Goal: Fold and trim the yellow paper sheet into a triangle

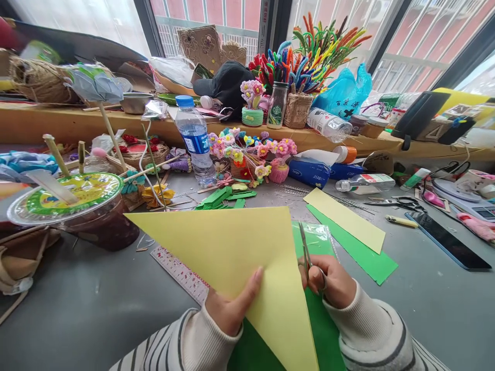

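Note:
My left hand (236, 304) grips a large sheet of yellow paper (220, 242), thumb on top and the other fingers hidden beneath it. In my right hand (334, 281) is a pair of scissors (303, 247), blades pointing up and away beside the sheet's right edge. Under the yellow paper lies green paper (325, 330), with a clear plastic sleeve around its far end. A patterned ruler (180, 273) sticks out from under the sheet's left side. Beyond my right hand, a yellow strip (348, 219) rests on a green strip (379, 268).
A lidded cup of dark drink (104, 226) stands at the left. Behind the sheet are cut green pieces (216, 198), a water bottle (195, 147) and crocheted flowers (247, 154). A phone (448, 239) and black-handled scissors (410, 203) lie right. A crowded wooden ledge (154, 123) runs along the window.

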`<state>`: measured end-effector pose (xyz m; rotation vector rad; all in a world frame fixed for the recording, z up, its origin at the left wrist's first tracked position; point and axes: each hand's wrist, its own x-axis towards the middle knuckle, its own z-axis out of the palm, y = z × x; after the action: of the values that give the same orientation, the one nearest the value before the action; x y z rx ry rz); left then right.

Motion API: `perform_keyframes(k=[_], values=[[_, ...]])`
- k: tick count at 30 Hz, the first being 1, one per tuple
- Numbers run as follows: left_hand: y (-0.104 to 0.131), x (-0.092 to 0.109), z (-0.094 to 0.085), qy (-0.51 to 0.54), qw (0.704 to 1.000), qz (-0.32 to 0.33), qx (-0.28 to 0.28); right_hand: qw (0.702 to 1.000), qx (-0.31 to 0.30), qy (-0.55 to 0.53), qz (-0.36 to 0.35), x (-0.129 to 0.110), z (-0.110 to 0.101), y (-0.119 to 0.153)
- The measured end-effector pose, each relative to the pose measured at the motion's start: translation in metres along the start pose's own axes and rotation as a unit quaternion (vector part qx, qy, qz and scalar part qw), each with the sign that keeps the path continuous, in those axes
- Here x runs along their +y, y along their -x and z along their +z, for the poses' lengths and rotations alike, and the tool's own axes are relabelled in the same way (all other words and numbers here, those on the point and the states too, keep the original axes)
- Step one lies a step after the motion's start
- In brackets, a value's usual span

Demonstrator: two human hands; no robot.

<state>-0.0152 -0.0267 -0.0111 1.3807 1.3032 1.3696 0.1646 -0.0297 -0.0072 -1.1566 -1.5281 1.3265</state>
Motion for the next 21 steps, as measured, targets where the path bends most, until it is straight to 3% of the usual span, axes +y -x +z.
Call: perform_keyframes(k=[6,10,13,15,19,21], values=[[-0.014,-0.002,-0.006,-0.028,0.997,0.063,0.043,0.998,0.036,0.027,0.053,-0.009,0.004,-0.001],[-0.016,-0.001,-0.006,-0.041,0.996,0.071,0.035,0.997,0.029,0.007,0.077,-0.013,0.016,0.002],[-0.014,0.006,-0.004,0.028,0.998,0.047,0.008,0.996,0.056,0.004,0.07,-0.011,0.021,0.003],[-0.012,0.01,0.0,0.077,0.996,0.015,-0.038,0.995,0.077,-0.001,0.061,-0.009,0.022,0.003],[-0.005,0.009,0.006,0.116,0.972,-0.053,-0.196,0.995,0.091,-0.024,0.041,-0.007,0.02,0.001],[-0.003,0.005,0.007,0.114,0.964,-0.07,-0.231,0.994,0.096,-0.034,0.035,-0.007,0.02,0.0]])
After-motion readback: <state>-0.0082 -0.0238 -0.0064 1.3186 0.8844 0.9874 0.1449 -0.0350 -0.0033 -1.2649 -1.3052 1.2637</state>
